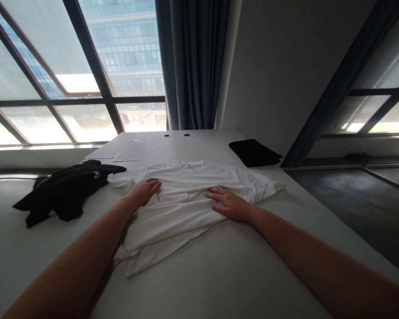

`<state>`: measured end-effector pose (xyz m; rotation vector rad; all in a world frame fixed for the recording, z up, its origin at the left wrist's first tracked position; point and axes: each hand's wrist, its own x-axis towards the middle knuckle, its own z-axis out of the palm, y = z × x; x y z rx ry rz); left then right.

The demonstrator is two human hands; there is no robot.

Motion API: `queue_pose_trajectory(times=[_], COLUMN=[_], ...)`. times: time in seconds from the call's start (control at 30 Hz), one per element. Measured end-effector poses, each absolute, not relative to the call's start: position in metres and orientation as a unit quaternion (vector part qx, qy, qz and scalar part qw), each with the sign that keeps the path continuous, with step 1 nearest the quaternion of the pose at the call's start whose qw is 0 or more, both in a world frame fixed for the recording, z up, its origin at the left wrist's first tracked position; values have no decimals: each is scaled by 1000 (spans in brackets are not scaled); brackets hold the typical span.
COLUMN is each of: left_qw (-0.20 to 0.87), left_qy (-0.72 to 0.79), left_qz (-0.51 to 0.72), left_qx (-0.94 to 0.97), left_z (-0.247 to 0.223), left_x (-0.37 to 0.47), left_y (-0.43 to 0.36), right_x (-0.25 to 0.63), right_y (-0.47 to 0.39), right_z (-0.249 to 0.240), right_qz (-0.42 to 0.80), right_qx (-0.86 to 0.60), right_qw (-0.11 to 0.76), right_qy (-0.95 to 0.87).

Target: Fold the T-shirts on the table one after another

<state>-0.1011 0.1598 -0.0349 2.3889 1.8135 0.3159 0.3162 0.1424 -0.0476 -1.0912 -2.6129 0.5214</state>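
Touching white shirt (182,212), hands (149,190) (232,204) well inside table edge (314,204)

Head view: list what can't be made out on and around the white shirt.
All in the head view:
Cloth of the white shirt beneath the left hand and right hand: hidden by them.
Full shape of the black garment: hidden by its own folds.
Marks on the papers: too small and faint to read.
Near edge of the white table: cut off by the picture's bottom edge.
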Motion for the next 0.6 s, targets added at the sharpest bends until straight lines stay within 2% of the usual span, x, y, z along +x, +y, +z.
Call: queue_pose_trajectory(times=[0.4,0.6], left_qw=[40,-50], left_qy=[623,680], left_qz=[99,100], left_qx=[775,724], left_z=[-35,-18], left_x=[-96,-90], left_y=[158,135], right_x=[314,317], right_y=[160,160], right_z=[-54,-52], right_qz=[152,84], right_qx=[-338,-374], right_qw=[204,242], right_qy=[-906,-892])
